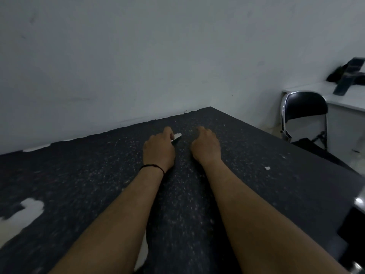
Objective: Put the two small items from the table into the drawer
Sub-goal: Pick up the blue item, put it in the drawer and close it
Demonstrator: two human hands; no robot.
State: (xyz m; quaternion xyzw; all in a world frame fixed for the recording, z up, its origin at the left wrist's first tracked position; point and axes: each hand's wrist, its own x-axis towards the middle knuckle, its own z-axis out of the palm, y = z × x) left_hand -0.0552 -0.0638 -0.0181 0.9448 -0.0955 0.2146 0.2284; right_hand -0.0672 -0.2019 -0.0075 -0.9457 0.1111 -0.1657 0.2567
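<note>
Dark speckled table (98,175) against pale wall, left hand (159,150) curled onto small silvery item (176,137) for pickup, right hand (205,147) knuckled down, grasp indeterminable.

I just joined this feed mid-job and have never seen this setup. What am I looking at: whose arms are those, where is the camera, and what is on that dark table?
There is no machine here. One wide-angle camera sits on a person's head and looks down along their bare forearms. The left hand, with a thin black band at the wrist, curls over a small silvery item whose tip pokes out past the fingers. The right hand rests knuckles-up beside it; whether it covers anything cannot be seen. Both lie on a dark speckled table with worn pale patches. A black folding chair stands to the right. No drawer is clearly in view.
</note>
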